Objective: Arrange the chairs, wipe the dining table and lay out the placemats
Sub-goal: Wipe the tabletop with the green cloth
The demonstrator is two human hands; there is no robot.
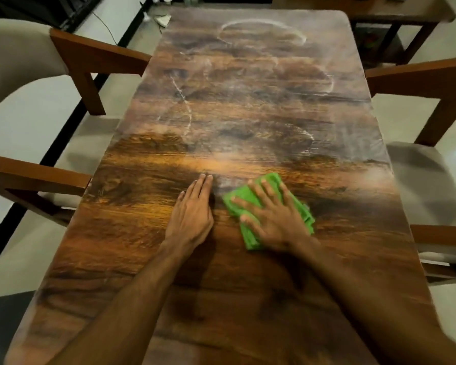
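The long wooden dining table (148, 248) runs away from me, with whitish smear marks (248, 83) over its far half. A folded green cloth (250, 238) lies flat on the near middle of the top. My right hand (271, 214) presses down on the cloth with fingers spread. My left hand (192, 209) rests flat on the bare wood just left of the cloth, fingers together, holding nothing. No placemats are in view.
Wooden chairs with pale cushions stand along both sides: two on the left (95, 59) (34, 177) and two on the right (432, 77) (440, 235). A dark side table (395, 14) stands beyond the far right corner. A cable and small items lie on the floor at far left (163, 19).
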